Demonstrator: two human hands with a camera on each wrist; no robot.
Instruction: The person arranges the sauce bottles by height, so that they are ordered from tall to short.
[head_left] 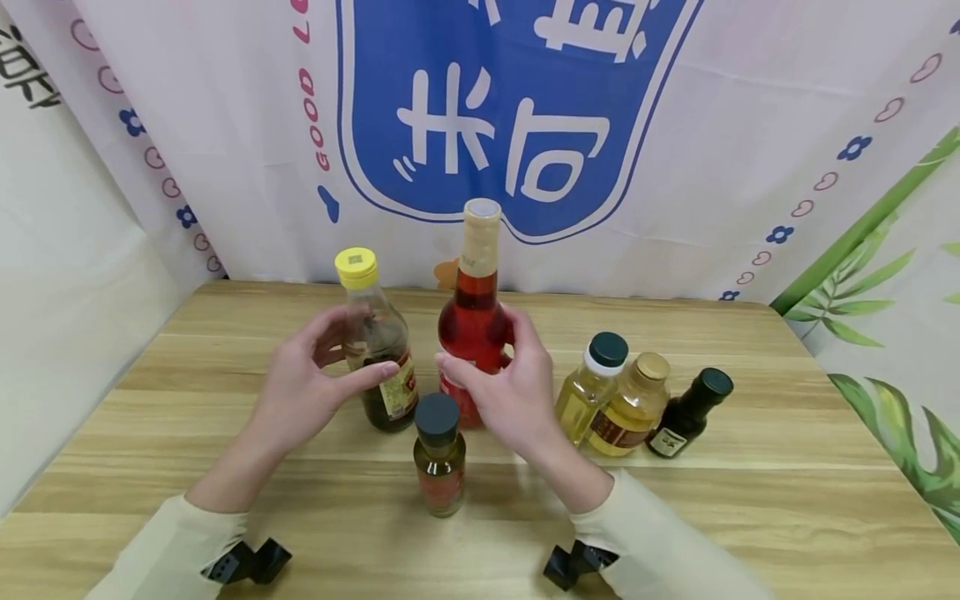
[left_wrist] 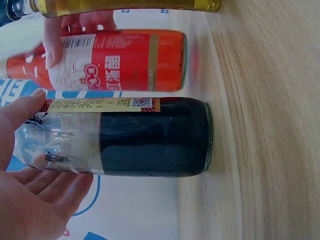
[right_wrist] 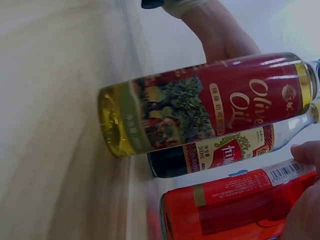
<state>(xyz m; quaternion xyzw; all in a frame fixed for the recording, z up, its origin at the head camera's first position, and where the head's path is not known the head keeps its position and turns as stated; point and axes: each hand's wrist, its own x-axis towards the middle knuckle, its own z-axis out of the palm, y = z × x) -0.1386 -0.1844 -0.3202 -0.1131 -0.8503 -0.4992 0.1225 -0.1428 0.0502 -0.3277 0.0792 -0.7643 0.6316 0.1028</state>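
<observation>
A vinegar bottle with a yellow cap and dark contents [head_left: 387, 337] stands upright on the table. My left hand [head_left: 303, 379] holds it loosely, thumb across the label and fingers behind the glass; the left wrist view shows these fingers [left_wrist: 65, 192] fairly straight. To its right stands a red vinegar bottle [head_left: 474, 321] with a pale wrapped neck. Around its body my right hand [head_left: 517, 392] grips, thumb [right_wrist: 306, 152] at the front, fingertips mostly hidden behind. An olive oil bottle with a dark cap [head_left: 440, 467] stands nearer me, between my wrists, touched by neither hand.
Right of my right hand stand a clear bottle of yellow oil with a green cap [head_left: 592, 387], a round jar-like bottle with a gold cap [head_left: 633, 408] and a small dark bottle [head_left: 686, 417]. A printed curtain [head_left: 285, 208] hangs behind the wooden table [head_left: 787, 500].
</observation>
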